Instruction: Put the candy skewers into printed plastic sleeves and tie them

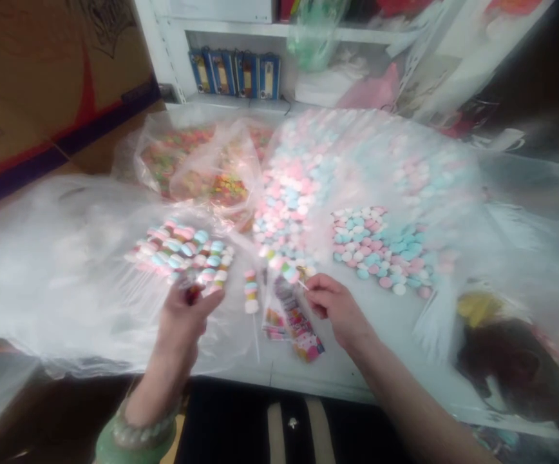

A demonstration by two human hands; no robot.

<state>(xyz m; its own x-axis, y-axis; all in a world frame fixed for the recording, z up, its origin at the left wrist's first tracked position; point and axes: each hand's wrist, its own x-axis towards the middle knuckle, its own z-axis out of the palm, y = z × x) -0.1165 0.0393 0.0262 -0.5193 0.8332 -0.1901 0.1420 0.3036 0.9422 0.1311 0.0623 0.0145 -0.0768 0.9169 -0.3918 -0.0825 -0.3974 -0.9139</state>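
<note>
My right hand (pixel 335 306) pinches the white stick of a marshmallow skewer (pixel 283 267), which points up and left with pastel pieces on it. My left hand (pixel 185 316) is closed, its fingers curled; a small dark red, shiny thing shows at them, too blurred to name. Just beyond the left hand lies a pile of marshmallow skewers (pixel 178 245) on clear plastic. Between my hands, one more skewer (pixel 251 293) rests on the table with its stick toward me. Printed candy wrappers (pixel 301 325) lie flat below the held skewer.
Behind are a bag of colourful gummies (pixel 187 158) and a big bag of pastel marshmallows (pixel 299 171). Loose marshmallows (pixel 380 248) spread at right, near white sticks (pixel 436 322). A cardboard box (pixel 42 84) stands left; shelves (pixel 241 32) rise at the back.
</note>
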